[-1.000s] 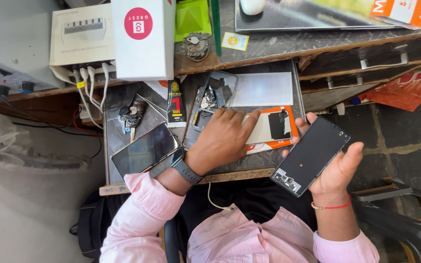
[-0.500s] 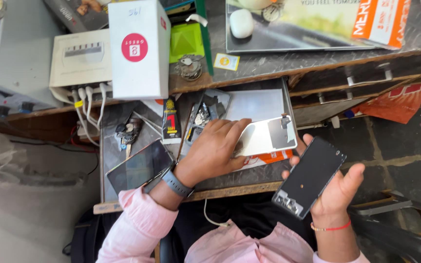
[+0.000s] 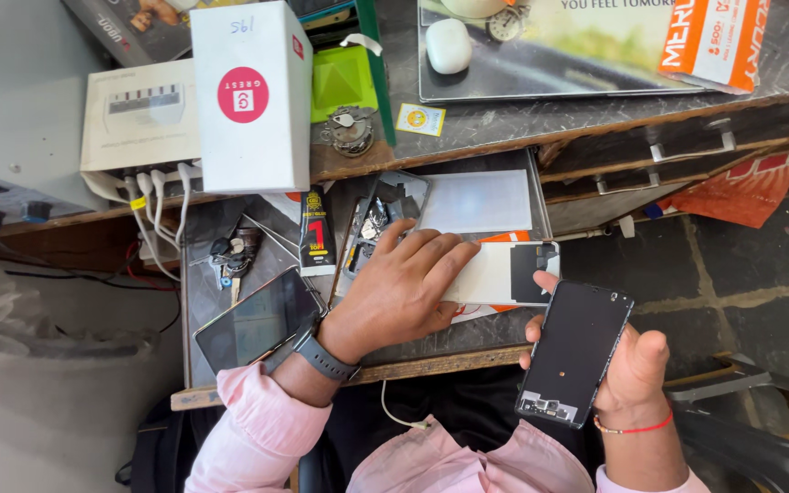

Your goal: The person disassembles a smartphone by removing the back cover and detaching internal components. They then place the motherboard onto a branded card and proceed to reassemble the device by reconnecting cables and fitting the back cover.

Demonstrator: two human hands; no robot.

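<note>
My right hand holds a black phone screen panel upright beside the pull-out shelf. The fingers of my left hand grip a white phone back cover with a black camera cutout, lifted a little above the shelf. Under that hand lies an opened phone body with bare parts showing. A dark wristwatch sits on my left wrist.
A dark phone, keys and a glue tube lie on the shelf's left. A white sheet lies at its back. On the desk above stand a white box, a white charger unit and a green box.
My left hand took hold of the white back cover and raised it off the orange card. The right hand with the black panel stayed near the same place.
</note>
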